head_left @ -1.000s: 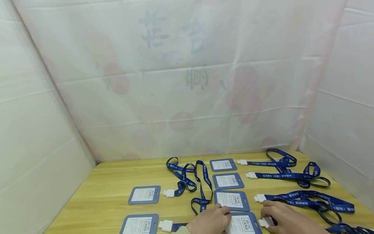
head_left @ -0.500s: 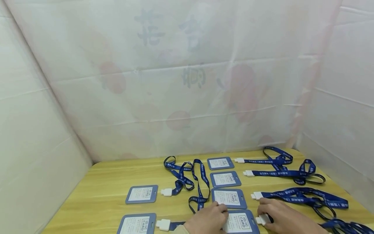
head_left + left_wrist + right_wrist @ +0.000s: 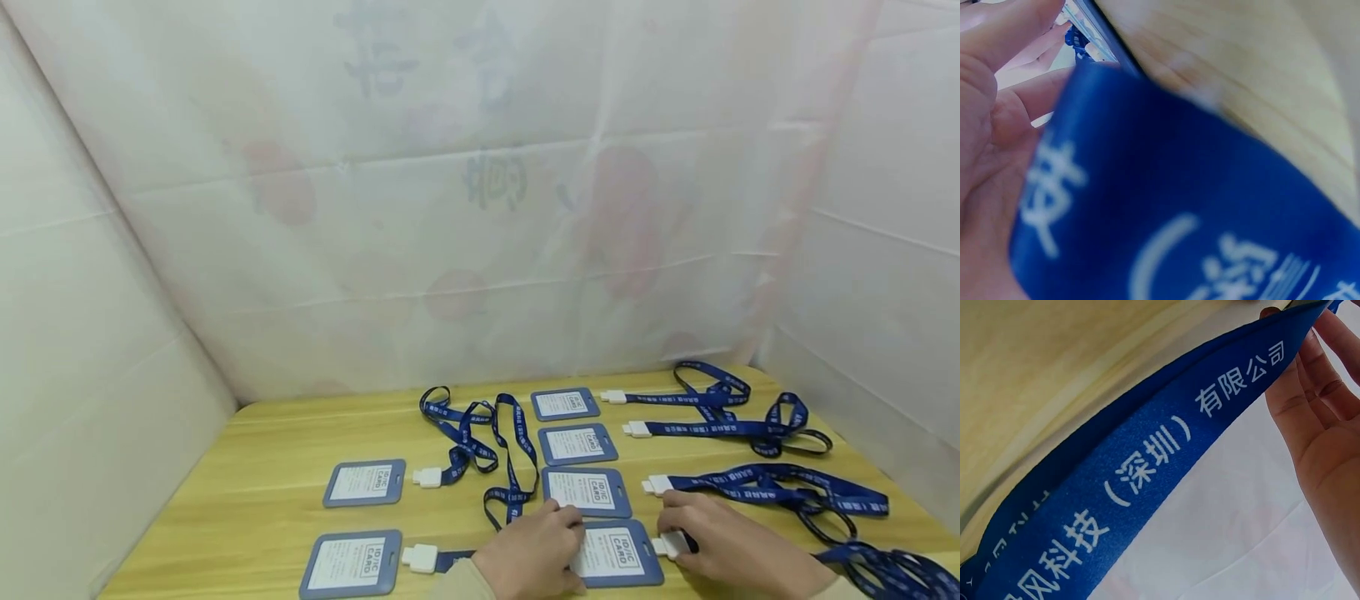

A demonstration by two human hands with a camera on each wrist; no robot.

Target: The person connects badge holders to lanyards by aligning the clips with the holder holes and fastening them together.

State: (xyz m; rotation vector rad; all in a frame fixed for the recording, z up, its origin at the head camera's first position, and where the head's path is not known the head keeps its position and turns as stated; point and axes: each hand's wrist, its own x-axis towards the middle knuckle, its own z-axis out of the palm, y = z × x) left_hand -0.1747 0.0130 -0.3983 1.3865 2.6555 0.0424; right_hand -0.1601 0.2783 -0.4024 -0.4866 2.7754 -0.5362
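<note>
In the head view my left hand (image 3: 534, 552) grips the left side of the nearest blue ID card holder (image 3: 611, 552), thumb along its near edge. My right hand (image 3: 723, 546) pinches the white clip (image 3: 670, 546) of a dark blue lanyard, its tip right at the slotted end of that holder. The lanyard's bunched strap (image 3: 892, 567) trails to the right. Up close in the right wrist view, the printed strap (image 3: 1166, 437) runs up to the fingers. Another blue strap (image 3: 1147, 162) covers much of the left wrist view, partly hiding the left hand.
Three more card holders, the closest being one holder (image 3: 587, 492), line up behind, each facing a lanyard (image 3: 757, 483) on the right. On the left lie two holders (image 3: 365, 482) with lanyards (image 3: 465, 442) beside them. White sheeting (image 3: 465, 250) encloses the yellow wooden table (image 3: 262, 467).
The head view has shifted slightly, so the table sits higher and further left in the picture. Both hands keep their hold on the card holder and the clip, with little movement.
</note>
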